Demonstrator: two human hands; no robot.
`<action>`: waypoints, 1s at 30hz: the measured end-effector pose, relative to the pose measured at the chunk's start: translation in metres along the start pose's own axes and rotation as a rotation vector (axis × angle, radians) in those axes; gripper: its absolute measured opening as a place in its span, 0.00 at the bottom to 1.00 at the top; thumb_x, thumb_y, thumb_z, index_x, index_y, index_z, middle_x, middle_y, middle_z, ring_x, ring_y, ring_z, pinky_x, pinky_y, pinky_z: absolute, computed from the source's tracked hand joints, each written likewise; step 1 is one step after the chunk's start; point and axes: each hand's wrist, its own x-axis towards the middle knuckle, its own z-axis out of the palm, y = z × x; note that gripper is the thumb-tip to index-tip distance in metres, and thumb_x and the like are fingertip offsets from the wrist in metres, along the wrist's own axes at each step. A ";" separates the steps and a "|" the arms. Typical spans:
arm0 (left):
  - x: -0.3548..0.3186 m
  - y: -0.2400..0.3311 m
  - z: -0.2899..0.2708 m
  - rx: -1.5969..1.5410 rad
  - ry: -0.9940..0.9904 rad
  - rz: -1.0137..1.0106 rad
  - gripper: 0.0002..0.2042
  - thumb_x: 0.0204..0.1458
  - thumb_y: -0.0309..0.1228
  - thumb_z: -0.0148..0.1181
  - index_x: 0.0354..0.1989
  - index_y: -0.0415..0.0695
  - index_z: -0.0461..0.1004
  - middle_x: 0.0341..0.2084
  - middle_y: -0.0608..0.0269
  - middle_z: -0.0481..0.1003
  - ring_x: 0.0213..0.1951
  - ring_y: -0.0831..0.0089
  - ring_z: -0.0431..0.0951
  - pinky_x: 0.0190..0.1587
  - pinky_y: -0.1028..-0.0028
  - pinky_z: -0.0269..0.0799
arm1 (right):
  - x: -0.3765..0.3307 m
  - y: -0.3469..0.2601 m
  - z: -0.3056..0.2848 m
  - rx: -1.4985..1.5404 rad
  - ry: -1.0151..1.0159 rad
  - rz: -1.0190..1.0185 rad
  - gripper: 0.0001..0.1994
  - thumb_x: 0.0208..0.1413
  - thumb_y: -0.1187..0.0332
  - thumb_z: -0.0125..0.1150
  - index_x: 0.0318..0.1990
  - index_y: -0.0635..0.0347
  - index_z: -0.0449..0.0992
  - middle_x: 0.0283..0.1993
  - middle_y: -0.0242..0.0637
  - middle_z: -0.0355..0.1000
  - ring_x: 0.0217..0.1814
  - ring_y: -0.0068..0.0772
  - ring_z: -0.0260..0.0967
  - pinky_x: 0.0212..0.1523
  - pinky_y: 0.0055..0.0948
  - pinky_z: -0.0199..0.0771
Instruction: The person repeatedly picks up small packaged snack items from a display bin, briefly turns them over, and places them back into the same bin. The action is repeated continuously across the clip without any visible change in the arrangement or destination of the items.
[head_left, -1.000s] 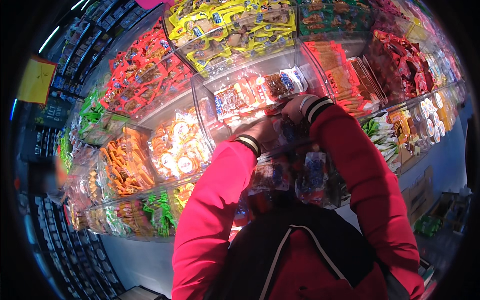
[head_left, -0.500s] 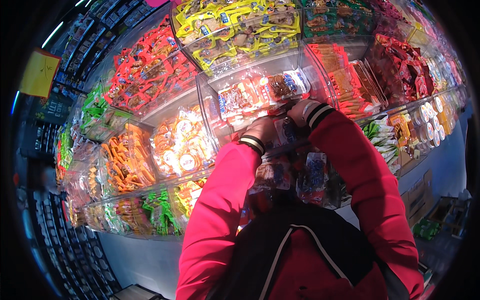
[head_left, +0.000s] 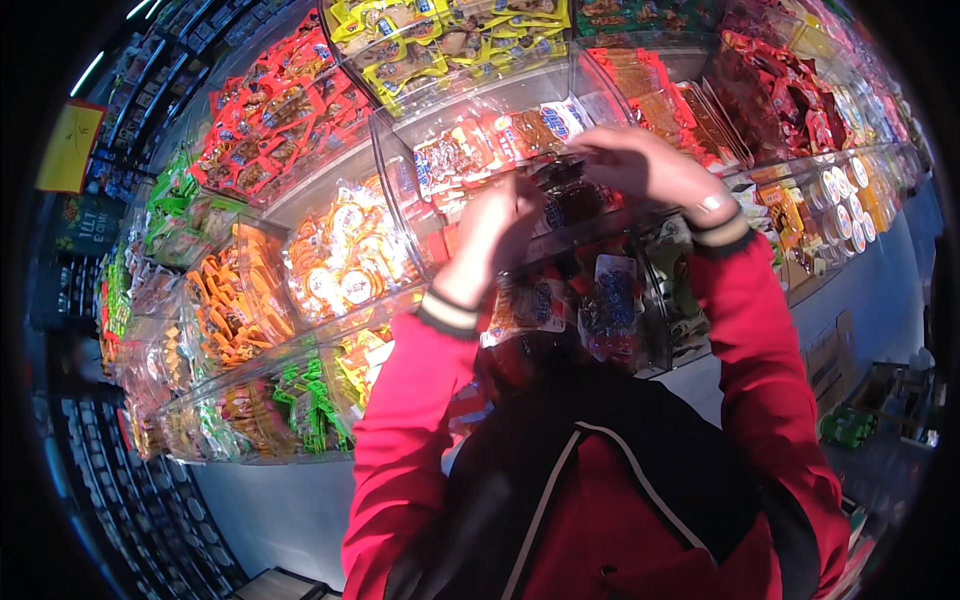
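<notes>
Both hands, left hand [head_left: 497, 222] and right hand [head_left: 645, 165], reach into clear bin [head_left: 560, 215] of dark snack packets [head_left: 575, 200], fingers curled, grip unclear, nothing lifted out yet.

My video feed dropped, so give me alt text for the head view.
Both hands, left hand and right hand, reach into a clear bin of small dark snack packets, amid tiered bins of colourful wrapped snacks; red sleeves rise from below.

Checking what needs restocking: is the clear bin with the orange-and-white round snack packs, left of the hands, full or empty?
Well filled: the orange-and-white round packs are heaped against the clear bin front, near its rim.
</notes>
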 end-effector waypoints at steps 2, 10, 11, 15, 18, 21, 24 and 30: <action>-0.030 0.006 0.011 -0.160 -0.155 0.054 0.09 0.46 0.33 0.54 0.32 0.41 0.72 0.24 0.52 0.74 0.30 0.60 0.75 0.33 0.65 0.69 | -0.053 0.000 -0.013 0.159 -0.069 0.223 0.08 0.55 0.71 0.52 0.40 0.63 0.69 0.35 0.34 0.71 0.38 0.22 0.66 0.41 0.23 0.66; -0.045 -0.023 0.117 -0.143 -0.111 -0.275 0.22 0.37 0.38 0.64 0.40 0.37 0.69 0.33 0.50 0.73 0.37 0.58 0.74 0.36 0.67 0.69 | -0.205 0.056 0.140 0.107 0.235 0.459 0.26 0.44 0.64 0.60 0.51 0.64 0.65 0.49 0.50 0.65 0.53 0.42 0.63 0.52 0.33 0.63; -0.038 -0.044 0.133 -0.167 -0.063 -0.282 0.22 0.36 0.38 0.65 0.38 0.37 0.69 0.33 0.50 0.73 0.37 0.58 0.74 0.37 0.67 0.69 | -0.208 0.051 0.147 0.124 0.245 0.478 0.28 0.43 0.64 0.60 0.53 0.65 0.62 0.52 0.52 0.63 0.55 0.45 0.61 0.54 0.34 0.61; -0.031 -0.055 0.156 -0.146 0.045 -0.305 0.22 0.33 0.37 0.66 0.35 0.37 0.69 0.30 0.51 0.72 0.36 0.57 0.73 0.37 0.65 0.68 | -0.213 0.043 0.186 -0.026 0.297 0.570 0.33 0.43 0.64 0.59 0.58 0.64 0.56 0.58 0.55 0.55 0.58 0.52 0.57 0.57 0.38 0.58; -0.048 -0.025 0.148 -0.044 0.094 -0.231 0.20 0.33 0.36 0.65 0.35 0.38 0.69 0.29 0.52 0.71 0.35 0.56 0.72 0.37 0.64 0.68 | -0.209 0.036 0.196 -0.112 0.314 0.598 0.33 0.43 0.64 0.59 0.58 0.64 0.54 0.60 0.56 0.51 0.59 0.55 0.55 0.57 0.40 0.58; -0.058 -0.027 0.151 0.039 0.018 -0.189 0.16 0.36 0.34 0.62 0.34 0.39 0.70 0.28 0.51 0.70 0.34 0.55 0.71 0.36 0.62 0.67 | -0.204 0.030 0.194 -0.054 0.291 0.606 0.34 0.43 0.65 0.59 0.58 0.64 0.53 0.60 0.56 0.51 0.59 0.54 0.55 0.57 0.41 0.59; -0.059 -0.020 0.148 -0.049 0.166 -0.053 0.11 0.41 0.31 0.58 0.32 0.39 0.69 0.27 0.50 0.69 0.33 0.53 0.71 0.35 0.61 0.66 | -0.189 0.004 0.168 0.205 0.419 0.452 0.35 0.43 0.67 0.59 0.60 0.64 0.51 0.58 0.54 0.55 0.58 0.51 0.57 0.56 0.39 0.60; -0.083 0.010 0.133 -0.560 0.149 -0.004 0.10 0.49 0.33 0.54 0.33 0.38 0.68 0.25 0.54 0.71 0.29 0.67 0.73 0.32 0.68 0.67 | -0.199 0.013 0.166 0.813 0.642 0.483 0.23 0.51 0.74 0.54 0.55 0.65 0.58 0.51 0.41 0.65 0.53 0.32 0.64 0.50 0.28 0.68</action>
